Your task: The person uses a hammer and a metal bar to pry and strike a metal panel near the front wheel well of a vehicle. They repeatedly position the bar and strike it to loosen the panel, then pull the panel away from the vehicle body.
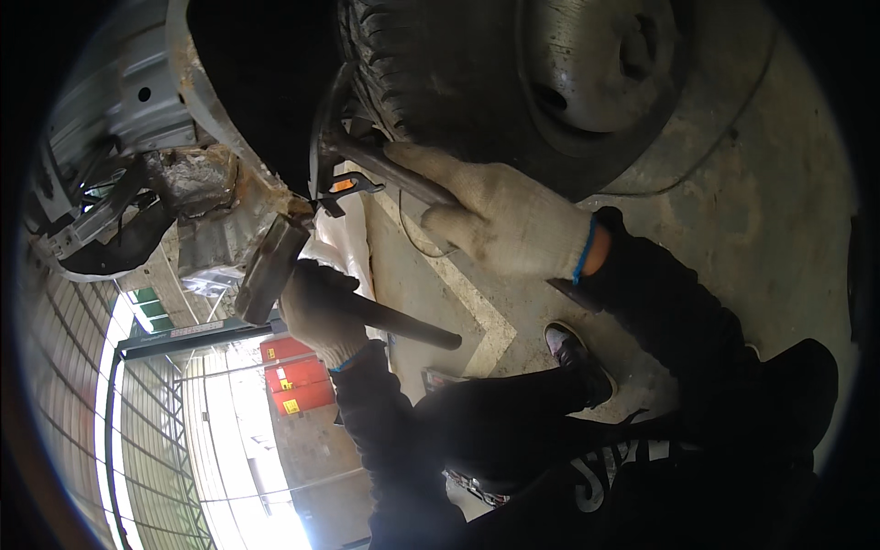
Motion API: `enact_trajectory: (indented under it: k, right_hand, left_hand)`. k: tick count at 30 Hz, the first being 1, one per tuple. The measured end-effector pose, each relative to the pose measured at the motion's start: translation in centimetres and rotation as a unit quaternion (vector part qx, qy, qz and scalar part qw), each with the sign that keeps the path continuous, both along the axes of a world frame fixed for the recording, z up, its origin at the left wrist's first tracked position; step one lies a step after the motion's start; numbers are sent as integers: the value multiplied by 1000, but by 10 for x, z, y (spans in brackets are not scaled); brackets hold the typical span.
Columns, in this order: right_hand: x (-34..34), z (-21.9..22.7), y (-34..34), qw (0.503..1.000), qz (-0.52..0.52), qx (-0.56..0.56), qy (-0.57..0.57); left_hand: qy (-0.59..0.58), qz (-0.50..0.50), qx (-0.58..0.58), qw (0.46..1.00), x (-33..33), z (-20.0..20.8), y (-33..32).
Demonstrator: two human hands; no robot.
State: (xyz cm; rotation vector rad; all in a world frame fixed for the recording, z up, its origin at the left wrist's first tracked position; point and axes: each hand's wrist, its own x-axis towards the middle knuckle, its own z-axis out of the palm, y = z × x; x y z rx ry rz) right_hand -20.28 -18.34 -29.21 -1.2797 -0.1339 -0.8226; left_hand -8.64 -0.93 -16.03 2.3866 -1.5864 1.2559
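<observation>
My left hand, in a whitish work glove, is closed round a hammer. The hammer's blocky metal head touches or nearly touches the lower corner of a car body panel's worn edge; its dark handle points right. Further right, my gloved right hand grips the shaft of a dark metal tool. This tool has a curved crosswise head that lies against the panel edge, beside the tyre. Its exact kind I cannot make out. A small dark notched metal piece shows under the shaft.
A steel wheel rim sits in the tyre. Rusty, torn bodywork is on the left. On the floor run a pale painted line and a thin cable. A red box-like object stands beyond my left arm. My shoe is below.
</observation>
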Motion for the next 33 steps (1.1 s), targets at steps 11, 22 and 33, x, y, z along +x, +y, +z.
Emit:
enact_trajectory:
  k: [11,22,33]
  right_hand:
    - [0,6,11,999,8,-32,-17]
    - [-3,7,-17,970,-222,51,-90]
    - [5,5,-23,980,-158,34,-120]
  left_hand:
    - [237,62,-192,950,11,-34,9]
    - [114,56,-84,988,8,-40,0]
    - [173,-13,-136,975,10,-39,-9]
